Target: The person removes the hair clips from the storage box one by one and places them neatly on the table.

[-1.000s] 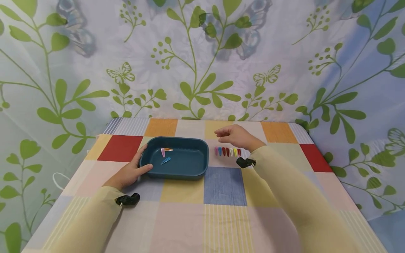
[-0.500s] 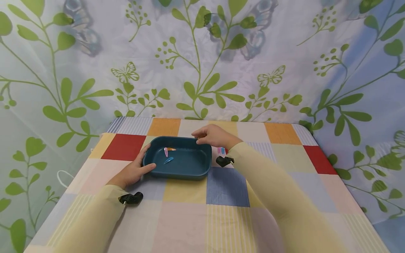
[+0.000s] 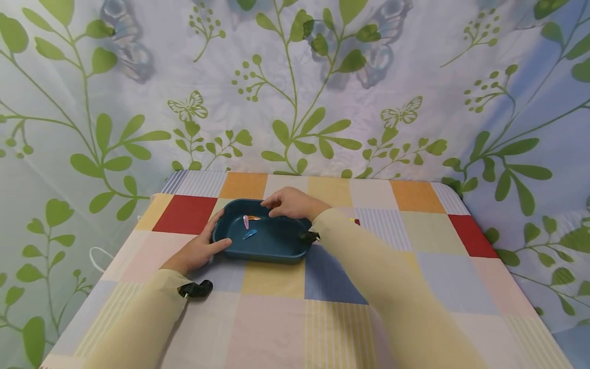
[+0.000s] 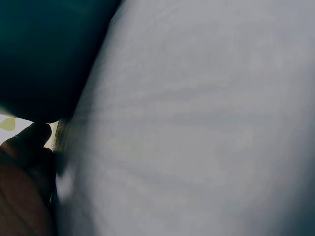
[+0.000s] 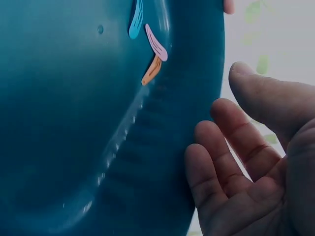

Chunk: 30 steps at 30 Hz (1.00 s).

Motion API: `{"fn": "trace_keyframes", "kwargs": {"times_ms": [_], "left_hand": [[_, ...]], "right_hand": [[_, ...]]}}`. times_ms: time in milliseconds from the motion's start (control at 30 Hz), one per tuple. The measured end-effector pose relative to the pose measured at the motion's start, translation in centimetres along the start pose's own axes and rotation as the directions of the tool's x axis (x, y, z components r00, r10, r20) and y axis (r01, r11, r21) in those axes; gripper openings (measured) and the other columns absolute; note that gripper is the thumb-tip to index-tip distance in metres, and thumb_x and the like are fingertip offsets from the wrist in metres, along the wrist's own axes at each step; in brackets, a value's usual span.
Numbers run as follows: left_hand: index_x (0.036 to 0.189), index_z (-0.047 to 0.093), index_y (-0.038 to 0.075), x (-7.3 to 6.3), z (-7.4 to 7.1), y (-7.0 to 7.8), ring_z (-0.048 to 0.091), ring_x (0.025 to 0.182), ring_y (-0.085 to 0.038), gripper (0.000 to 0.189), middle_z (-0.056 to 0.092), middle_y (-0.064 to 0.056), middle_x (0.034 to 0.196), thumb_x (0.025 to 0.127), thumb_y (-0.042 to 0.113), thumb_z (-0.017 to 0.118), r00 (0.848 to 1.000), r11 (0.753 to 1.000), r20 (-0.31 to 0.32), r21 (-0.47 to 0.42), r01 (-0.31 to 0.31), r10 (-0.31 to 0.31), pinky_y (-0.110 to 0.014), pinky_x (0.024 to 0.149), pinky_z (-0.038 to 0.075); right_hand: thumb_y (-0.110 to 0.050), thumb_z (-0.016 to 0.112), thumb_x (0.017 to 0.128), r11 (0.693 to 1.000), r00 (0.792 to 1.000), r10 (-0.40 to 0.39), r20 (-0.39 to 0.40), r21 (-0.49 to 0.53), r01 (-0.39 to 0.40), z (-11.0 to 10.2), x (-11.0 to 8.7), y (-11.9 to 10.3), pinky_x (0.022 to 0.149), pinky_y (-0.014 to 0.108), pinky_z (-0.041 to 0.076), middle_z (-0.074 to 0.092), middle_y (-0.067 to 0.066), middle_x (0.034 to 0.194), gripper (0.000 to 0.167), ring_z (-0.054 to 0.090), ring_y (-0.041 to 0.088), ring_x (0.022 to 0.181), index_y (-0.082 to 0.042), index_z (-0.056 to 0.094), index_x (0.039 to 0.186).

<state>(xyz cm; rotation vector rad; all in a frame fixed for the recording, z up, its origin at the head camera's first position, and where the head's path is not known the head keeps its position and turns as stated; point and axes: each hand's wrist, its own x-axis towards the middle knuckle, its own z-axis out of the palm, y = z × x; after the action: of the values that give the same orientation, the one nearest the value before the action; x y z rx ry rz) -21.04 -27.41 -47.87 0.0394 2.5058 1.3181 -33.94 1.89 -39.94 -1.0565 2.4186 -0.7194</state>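
A dark teal rectangular tray (image 3: 262, 256) sits on the patchwork cloth. Inside lie a pink hair clip (image 3: 246, 222), an orange hair clip (image 5: 151, 72) touching it, and a blue hair clip (image 3: 249, 234). My left hand (image 3: 195, 251) holds the tray's left end, fingers along the outer wall and thumb over the front rim. Above the tray's far right part hovers my right hand (image 3: 292, 202), fingers bent and pointing left. In the right wrist view its thumb stands apart from the visible fingers; whether a clip sits at the hidden fingertip cannot be told.
Right of the tray, yellow and red hair clips (image 3: 355, 221) peek out past the right sleeve (image 3: 369, 256), which hides the others of that row. A leaf-patterned curtain (image 3: 295, 102) hangs behind the table. A white cable (image 3: 98, 259) loops at the left edge.
My right hand has moved left from above the clip row to over the tray. My left hand keeps its hold on the tray. The three clips inside lie as before.
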Motion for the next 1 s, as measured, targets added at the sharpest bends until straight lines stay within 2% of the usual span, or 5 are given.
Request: {"fn": "trace_keyframes", "kwargs": {"times_ms": [267, 567, 833, 1000], "left_hand": [[0.167, -0.006, 0.046, 0.1, 0.0, 0.0, 0.014, 0.158, -0.052, 0.099, 0.007, -0.02, 0.176, 0.099, 0.052, 0.065, 1.0, 1.0, 0.001, 0.0, -0.004, 0.004, -0.078, 0.118, 0.029], [0.167, -0.007, 0.047, -0.1, 0.0, 0.3, 0.014, 0.158, -0.052, 0.096, 0.005, -0.018, 0.177, 0.1, 0.052, 0.063, 1.0, 1.0, 0.004, 0.014, 0.005, -0.005, -0.078, 0.119, 0.028], [0.166, -0.007, 0.049, -0.1, -0.1, 0.2, 0.014, 0.159, -0.052, 0.096, 0.004, -0.017, 0.177, 0.099, 0.054, 0.062, 1.0, 1.0, 0.003, 0.018, 0.017, -0.017, -0.079, 0.118, 0.027], [0.166, -0.006, 0.049, 0.0, -0.2, -0.1, 0.015, 0.159, -0.052, 0.095, 0.005, -0.017, 0.177, 0.1, 0.054, 0.063, 1.0, 1.0, 0.004, 0.01, 0.014, -0.014, -0.079, 0.119, 0.026]], "right_hand": [[-0.013, 0.071, 0.101, 0.999, 0.999, -0.029, 0.027, -0.044, 0.03, 1.1, 1.7, -0.8, 0.107, 0.035, 0.055, 0.074, 0.012, 0.131, 0.041, 0.069, 0.022, 0.122, -0.009, 0.068, 0.141], [-0.014, 0.069, 0.102, 0.999, 0.997, -0.014, 0.07, -0.05, 0.017, 2.5, 2.8, -2.0, 0.108, 0.035, 0.055, 0.075, 0.006, 0.132, 0.038, 0.069, 0.021, 0.124, -0.013, 0.069, 0.141], [-0.012, 0.069, 0.102, 0.999, 0.996, -0.006, 0.086, -0.049, 0.01, 3.6, 3.7, -1.8, 0.107, 0.034, 0.055, 0.074, 0.004, 0.134, 0.038, 0.069, 0.019, 0.124, -0.013, 0.069, 0.14], [-0.012, 0.07, 0.101, 0.997, 0.995, -0.007, 0.102, -0.073, 0.014, 4.4, 4.4, -1.4, 0.105, 0.032, 0.055, 0.075, 0.003, 0.132, 0.039, 0.069, 0.016, 0.118, -0.016, 0.07, 0.14]]}}
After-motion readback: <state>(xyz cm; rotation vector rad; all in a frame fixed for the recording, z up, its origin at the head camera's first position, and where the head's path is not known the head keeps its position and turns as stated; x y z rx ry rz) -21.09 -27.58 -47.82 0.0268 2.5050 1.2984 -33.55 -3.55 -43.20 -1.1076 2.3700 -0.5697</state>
